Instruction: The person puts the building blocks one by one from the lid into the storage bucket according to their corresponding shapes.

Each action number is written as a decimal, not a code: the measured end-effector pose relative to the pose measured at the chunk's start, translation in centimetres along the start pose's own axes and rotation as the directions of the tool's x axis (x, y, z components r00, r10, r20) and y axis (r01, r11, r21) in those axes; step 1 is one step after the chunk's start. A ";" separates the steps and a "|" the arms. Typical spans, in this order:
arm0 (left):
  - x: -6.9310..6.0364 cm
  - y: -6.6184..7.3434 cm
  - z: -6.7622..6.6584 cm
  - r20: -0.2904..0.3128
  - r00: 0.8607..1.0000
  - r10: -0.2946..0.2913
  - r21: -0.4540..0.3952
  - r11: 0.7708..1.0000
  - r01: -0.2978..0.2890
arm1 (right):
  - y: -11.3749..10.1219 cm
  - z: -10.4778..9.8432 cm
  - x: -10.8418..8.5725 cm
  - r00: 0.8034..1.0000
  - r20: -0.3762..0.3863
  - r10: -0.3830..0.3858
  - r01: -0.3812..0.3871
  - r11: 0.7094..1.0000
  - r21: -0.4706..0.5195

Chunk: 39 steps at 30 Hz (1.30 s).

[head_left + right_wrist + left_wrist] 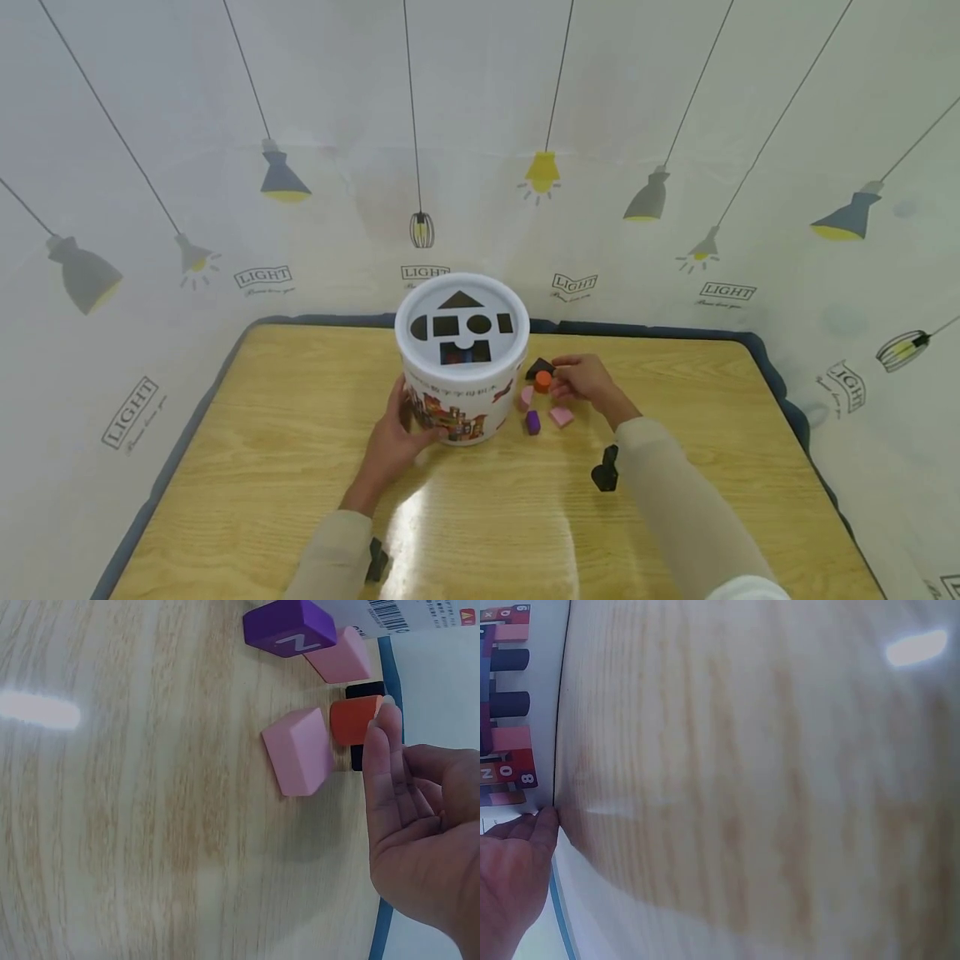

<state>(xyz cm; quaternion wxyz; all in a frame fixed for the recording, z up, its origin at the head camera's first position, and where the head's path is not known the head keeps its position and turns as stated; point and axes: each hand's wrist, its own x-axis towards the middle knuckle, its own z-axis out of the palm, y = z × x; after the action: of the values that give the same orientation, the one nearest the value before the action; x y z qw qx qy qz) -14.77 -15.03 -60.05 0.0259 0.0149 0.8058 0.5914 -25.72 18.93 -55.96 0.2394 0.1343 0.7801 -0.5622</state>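
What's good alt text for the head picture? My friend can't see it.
A person's left grip touches a white bucket with shaped holes in its lid. Their right grip is beside small colorful blocks on a wood-grain table.

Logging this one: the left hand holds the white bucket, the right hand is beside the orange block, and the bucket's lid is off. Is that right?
Not quite: the lid is on the bucket, as the head view shows. The left hand does hold it, and the right hand is beside the orange block.
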 end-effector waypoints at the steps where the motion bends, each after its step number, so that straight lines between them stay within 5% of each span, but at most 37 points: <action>1: 0.0 0.0 0.0 0.000 1.000 0.000 0.004 1.000 0.000 | 0.0 0.2 0.0 1.000 -0.001 -0.002 0.002 1.000 -0.004; 26: 0.0 -0.1 -0.1 -0.001 1.000 -0.013 0.039 0.999 0.013 | 0.3 1.9 -0.3 0.995 -0.092 -0.038 0.042 0.998 0.039; 39: -0.2 0.2 0.0 -0.005 1.000 -0.015 0.028 0.999 0.015 | -0.7 0.1 -0.3 0.978 -0.169 -0.121 0.132 0.990 0.057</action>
<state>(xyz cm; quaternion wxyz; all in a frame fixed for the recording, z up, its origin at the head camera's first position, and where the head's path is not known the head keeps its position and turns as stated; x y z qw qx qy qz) -14.60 -14.94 -59.88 0.0282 0.0080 0.8142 0.5798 -25.81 18.57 -55.24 0.1330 0.1387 0.7848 -0.5892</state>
